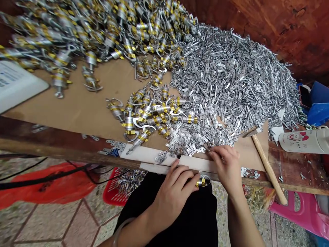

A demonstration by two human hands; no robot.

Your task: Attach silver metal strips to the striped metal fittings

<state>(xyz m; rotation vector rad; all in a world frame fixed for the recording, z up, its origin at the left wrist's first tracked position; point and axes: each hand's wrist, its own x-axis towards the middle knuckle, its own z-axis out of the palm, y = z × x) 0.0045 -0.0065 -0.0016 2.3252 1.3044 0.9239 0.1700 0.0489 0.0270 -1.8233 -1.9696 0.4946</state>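
Observation:
My left hand [174, 192] is at the table's front edge, closed around a silver-and-yellow metal assembly [202, 181] with a curved hook; most of it is hidden under the fingers. Its index finger stretches toward a small black part [179, 156] on the white strip [144, 154]. My right hand [227, 164] reaches the near border of a heap of small flat metal links [190, 139]. Thumb and index finger are pinched together there, on something too small to make out. A few stacked links [161, 156] rest on the white strip between the hands.
Finished-looking hooked assemblies [146, 113] lie on brown cardboard [77, 99], with a larger pile behind. A big heap of metal pins [231, 68] spreads right. A hammer [268, 168] overhangs the front edge beside a white bottle [303, 140]. A red basket [110, 192] stands below.

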